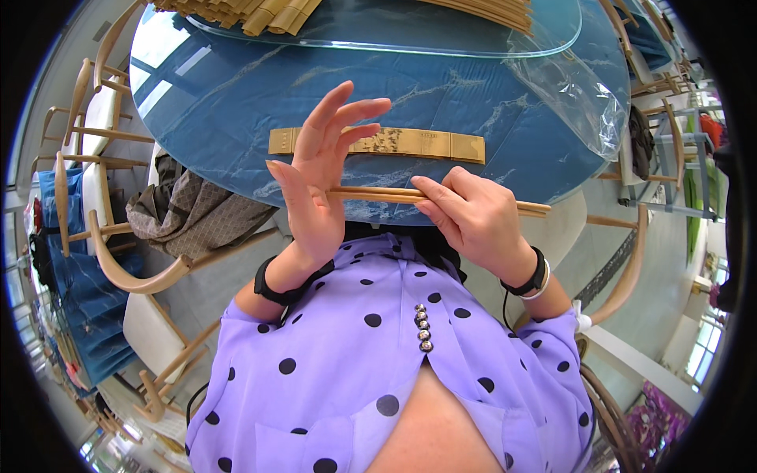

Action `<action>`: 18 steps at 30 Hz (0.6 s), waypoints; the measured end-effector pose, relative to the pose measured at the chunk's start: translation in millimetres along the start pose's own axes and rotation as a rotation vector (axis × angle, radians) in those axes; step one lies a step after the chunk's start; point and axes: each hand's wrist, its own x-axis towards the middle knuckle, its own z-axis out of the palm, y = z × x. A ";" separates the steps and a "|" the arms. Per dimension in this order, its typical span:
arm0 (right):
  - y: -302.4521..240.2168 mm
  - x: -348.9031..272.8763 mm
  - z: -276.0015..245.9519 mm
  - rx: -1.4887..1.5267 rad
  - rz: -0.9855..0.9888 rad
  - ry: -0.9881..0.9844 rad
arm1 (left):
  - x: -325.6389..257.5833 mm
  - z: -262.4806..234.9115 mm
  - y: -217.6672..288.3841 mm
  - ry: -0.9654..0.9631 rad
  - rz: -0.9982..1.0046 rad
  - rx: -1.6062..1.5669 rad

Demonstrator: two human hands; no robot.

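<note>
My right hand [473, 217] grips a pair of light wooden chopsticks [532, 208] held level above the near edge of the blue table [236, 102]. Their left ends press against the palm of my left hand [323, 173], which stands upright with fingers spread apart. Just beyond my hands, a long flat gold paper sleeve [441, 145] lies on the table, its left end hidden behind my left fingers.
A glass turntable [441, 39] at the table's far side carries piles of gold sleeves [252, 12] and chopsticks [493, 9]. A clear plastic bag [579, 94] lies at the right. Wooden chairs [118, 260] stand left and right, and grey cloth [185, 209] lies on the left chair.
</note>
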 end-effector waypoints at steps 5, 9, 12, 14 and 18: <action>12.5 -12.1 -8.1 0.062 0.116 0.055 | 5.0 -1.1 -3.5 -0.109 0.030 0.178; 36.7 -25.1 -40.8 0.082 0.438 0.125 | 17.8 5.5 -5.5 -0.387 0.288 1.242; 47.4 -28.8 -59.9 0.276 0.736 0.001 | 18.3 13.5 -19.5 -0.431 0.242 1.353; 48.6 -28.2 -61.6 0.283 0.768 -0.048 | 20.5 12.4 -24.7 -0.438 0.227 1.343; 52.6 -24.8 -56.9 0.245 0.684 -0.085 | 20.5 5.1 -24.1 -0.392 0.235 1.215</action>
